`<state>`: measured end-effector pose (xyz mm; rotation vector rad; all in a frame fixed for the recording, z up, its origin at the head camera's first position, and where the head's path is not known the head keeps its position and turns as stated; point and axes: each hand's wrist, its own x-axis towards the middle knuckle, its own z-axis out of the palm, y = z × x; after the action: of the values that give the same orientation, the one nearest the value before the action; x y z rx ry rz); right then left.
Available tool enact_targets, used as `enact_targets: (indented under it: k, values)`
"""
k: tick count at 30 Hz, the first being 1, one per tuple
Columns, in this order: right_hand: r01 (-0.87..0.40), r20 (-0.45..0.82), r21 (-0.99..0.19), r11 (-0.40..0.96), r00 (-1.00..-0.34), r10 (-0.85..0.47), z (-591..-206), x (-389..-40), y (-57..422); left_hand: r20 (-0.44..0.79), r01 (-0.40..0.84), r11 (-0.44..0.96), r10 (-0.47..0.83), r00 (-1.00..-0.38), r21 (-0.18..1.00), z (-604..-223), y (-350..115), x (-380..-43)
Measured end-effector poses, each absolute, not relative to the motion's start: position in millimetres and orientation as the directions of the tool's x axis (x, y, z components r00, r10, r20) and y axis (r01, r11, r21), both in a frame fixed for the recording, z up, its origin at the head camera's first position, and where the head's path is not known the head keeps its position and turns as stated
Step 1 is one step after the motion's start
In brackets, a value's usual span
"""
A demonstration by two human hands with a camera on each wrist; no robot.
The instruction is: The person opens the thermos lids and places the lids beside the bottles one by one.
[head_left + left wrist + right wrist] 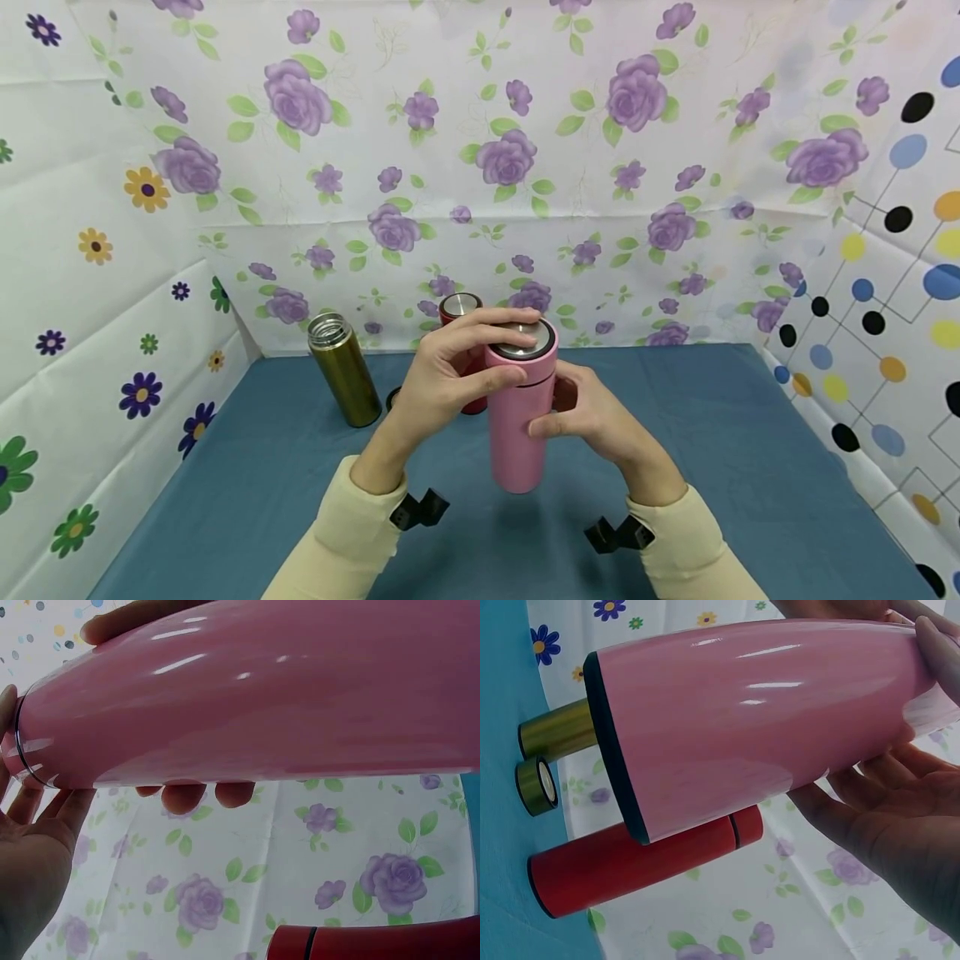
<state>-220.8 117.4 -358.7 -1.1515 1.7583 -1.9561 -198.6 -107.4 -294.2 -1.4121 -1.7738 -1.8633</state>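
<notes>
A pink thermos (517, 433) with a steel-topped lid (527, 342) is held upright above the table, its dark base visible in the right wrist view. My left hand (457, 362) grips the lid, with the thumb on the near side and fingers over the top. My right hand (592, 412) holds the body from the right, thumb in front and fingers around the back. In the left wrist view the pink body (247, 697) fills the upper part, and fingertips of the right hand show beneath it.
Behind my left hand stands a red thermos (637, 866) with its lid on. A green-gold thermos (345, 375) without its lid stands at the back left, its lid (537, 786) beside it on the blue table (712, 467). Flowered cloth (465, 175) hangs behind.
</notes>
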Motion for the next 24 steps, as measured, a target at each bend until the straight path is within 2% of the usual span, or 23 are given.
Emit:
enact_targets:
  k: [7, 12, 15, 20, 24]
  values:
    - [-0.310, 0.361, -0.930, -0.196, -0.684, -0.634, -358.8, -219.4, 115.7, 0.776, 0.765, -0.224, 0.382, -0.501, 0.604, -297.6, -103.9, -199.5]
    - [-0.376, 0.369, -0.921, -0.105, -0.750, -0.549, -360.5, -219.0, 111.2, 0.809, 0.824, -0.110, 0.298, -0.507, 0.556, -300.6, -98.6, -199.5]
    - [-0.390, 0.370, -0.918, -0.077, -0.767, -0.524, -360.7, -218.8, 109.8, 0.807, 0.833, -0.056, 0.291, -0.514, 0.551, -300.7, -98.4, -198.8]
    - [-0.352, 0.350, -0.930, -0.107, -0.756, -0.554, -360.0, -219.5, 112.5, 0.767, 0.805, -0.086, 0.378, -0.519, 0.587, -298.0, -105.9, -201.6]
    - [-0.325, 0.351, -0.932, -0.159, -0.705, -0.616, -360.6, -221.9, 116.3, 0.730, 0.754, -0.165, 0.446, -0.518, 0.636, -297.0, -110.0, -204.2]
